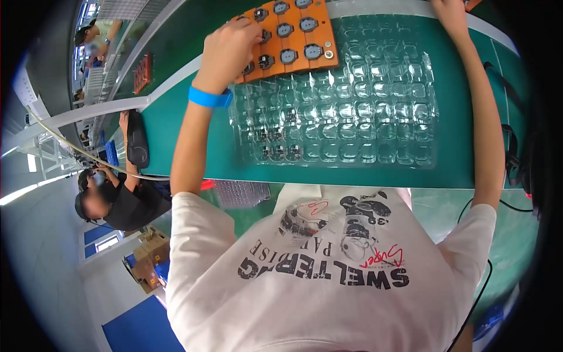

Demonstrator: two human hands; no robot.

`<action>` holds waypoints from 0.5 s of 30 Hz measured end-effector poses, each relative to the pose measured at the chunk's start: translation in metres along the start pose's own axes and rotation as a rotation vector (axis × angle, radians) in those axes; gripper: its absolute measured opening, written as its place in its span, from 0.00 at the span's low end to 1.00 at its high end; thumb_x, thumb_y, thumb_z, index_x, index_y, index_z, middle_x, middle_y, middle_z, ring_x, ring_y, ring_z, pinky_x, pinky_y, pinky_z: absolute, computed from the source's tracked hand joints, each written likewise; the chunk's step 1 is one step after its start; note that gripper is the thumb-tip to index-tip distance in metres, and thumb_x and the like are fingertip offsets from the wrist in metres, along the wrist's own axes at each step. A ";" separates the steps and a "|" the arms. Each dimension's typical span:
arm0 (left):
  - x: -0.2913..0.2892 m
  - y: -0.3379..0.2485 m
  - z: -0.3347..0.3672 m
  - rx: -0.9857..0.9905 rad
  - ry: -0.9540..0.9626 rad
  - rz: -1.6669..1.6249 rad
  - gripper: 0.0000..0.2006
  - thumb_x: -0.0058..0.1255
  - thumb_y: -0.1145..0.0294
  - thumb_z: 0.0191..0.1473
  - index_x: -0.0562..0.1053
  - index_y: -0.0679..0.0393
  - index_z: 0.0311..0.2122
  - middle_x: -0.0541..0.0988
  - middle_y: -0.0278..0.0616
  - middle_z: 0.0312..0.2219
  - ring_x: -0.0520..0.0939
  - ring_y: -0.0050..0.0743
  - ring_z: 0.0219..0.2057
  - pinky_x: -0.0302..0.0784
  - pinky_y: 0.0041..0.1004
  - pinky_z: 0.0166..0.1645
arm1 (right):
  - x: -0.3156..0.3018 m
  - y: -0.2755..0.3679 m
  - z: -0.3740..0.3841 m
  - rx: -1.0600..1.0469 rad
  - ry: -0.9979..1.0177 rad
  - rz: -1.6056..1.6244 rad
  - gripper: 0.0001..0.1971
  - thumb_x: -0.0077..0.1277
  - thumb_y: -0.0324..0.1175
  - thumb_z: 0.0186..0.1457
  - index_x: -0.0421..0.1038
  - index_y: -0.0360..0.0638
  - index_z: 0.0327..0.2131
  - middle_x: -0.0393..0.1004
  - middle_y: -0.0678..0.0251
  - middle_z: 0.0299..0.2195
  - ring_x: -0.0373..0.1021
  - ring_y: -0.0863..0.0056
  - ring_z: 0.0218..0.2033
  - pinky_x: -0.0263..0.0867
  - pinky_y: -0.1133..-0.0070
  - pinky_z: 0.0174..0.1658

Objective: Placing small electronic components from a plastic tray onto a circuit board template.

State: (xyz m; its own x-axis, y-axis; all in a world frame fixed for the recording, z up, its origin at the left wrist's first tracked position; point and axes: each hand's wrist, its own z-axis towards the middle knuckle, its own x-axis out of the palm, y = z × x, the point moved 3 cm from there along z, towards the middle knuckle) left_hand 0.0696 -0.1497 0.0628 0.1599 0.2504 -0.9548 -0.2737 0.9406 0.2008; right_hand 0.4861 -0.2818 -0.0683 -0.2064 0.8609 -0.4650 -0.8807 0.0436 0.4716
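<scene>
My left hand, below which is a blue wristband, rests at the left side of an orange fixture board. Its fingers are bent and closed over the small black parts there; whatever they pinch is hidden. Rows of round sockets on the board hold dark and grey parts. At the upper right my right hand reaches to the picture's edge, beside a bit of another orange thing; its fingers are cut off. Between my arms lies a clear plastic blister tray, with several small black parts in its lower left pockets.
A green worktop with a pale rim carries the tray. Black straps lie at the right edge. On the left, a person in black sits by a dark pouch. A cable crosses there, and cardboard boxes stand behind.
</scene>
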 end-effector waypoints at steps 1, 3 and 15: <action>0.001 0.001 0.002 0.040 0.020 0.026 0.02 0.54 0.77 0.48 0.75 0.56 0.27 0.78 0.38 0.27 0.81 0.46 0.30 0.77 0.39 0.32 | -0.001 -0.001 0.000 -0.011 -0.012 -0.002 0.13 0.47 0.25 0.52 0.75 0.30 0.40 0.78 0.49 0.41 0.74 0.54 0.45 0.68 0.69 0.52; -0.001 0.001 0.003 0.040 0.071 0.054 0.02 0.54 0.77 0.48 0.75 0.56 0.27 0.79 0.38 0.27 0.81 0.46 0.30 0.77 0.39 0.32 | 0.002 -0.002 0.001 -0.025 -0.007 -0.005 0.13 0.47 0.25 0.52 0.75 0.30 0.40 0.78 0.49 0.41 0.74 0.54 0.45 0.68 0.69 0.52; 0.007 0.016 0.001 -0.029 0.132 -0.101 0.03 0.55 0.70 0.53 0.77 0.55 0.29 0.81 0.41 0.25 0.82 0.46 0.29 0.78 0.40 0.32 | 0.001 0.016 0.000 0.005 0.016 0.061 0.12 0.46 0.24 0.53 0.75 0.30 0.39 0.77 0.47 0.36 0.76 0.55 0.35 0.71 0.68 0.41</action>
State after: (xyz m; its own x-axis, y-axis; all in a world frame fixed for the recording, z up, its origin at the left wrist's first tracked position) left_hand 0.0668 -0.1325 0.0591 0.0626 0.1213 -0.9906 -0.2898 0.9520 0.0982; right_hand 0.4716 -0.2807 -0.0611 -0.2667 0.8536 -0.4475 -0.8640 -0.0060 0.5035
